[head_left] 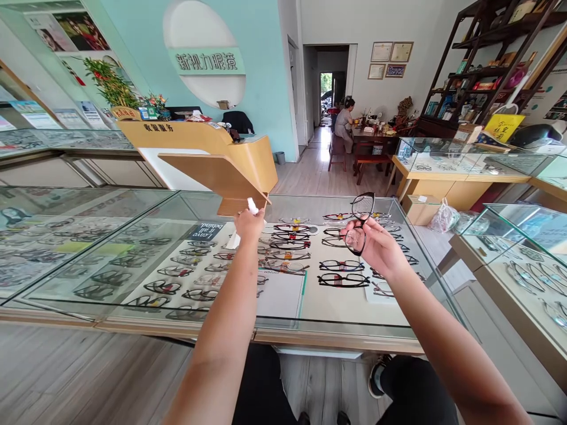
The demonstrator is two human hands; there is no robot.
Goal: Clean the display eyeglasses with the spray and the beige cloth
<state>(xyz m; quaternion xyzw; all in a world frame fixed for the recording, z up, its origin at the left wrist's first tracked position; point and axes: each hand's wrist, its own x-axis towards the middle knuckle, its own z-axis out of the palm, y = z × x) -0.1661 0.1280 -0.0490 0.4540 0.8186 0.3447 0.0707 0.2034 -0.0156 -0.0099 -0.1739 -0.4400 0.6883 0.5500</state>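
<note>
My right hand [376, 245] holds a pair of black-framed glasses [359, 221] upright above the glass display counter [133, 307], fingers pinched on the frame. My left hand [248, 225] is closed round a small white spray bottle [252, 206], whose nozzle shows above my fist. Both hands hover over the counter's far half. Under the glass lie rows of spectacle frames [341, 273] on white trays.
A wooden reception desk [208, 153] stands behind the counter. More glass showcases [522, 260] run along the right and left. A person sits at a dark table [372, 139] at the back. A dark shelf unit [482, 65] fills the right wall.
</note>
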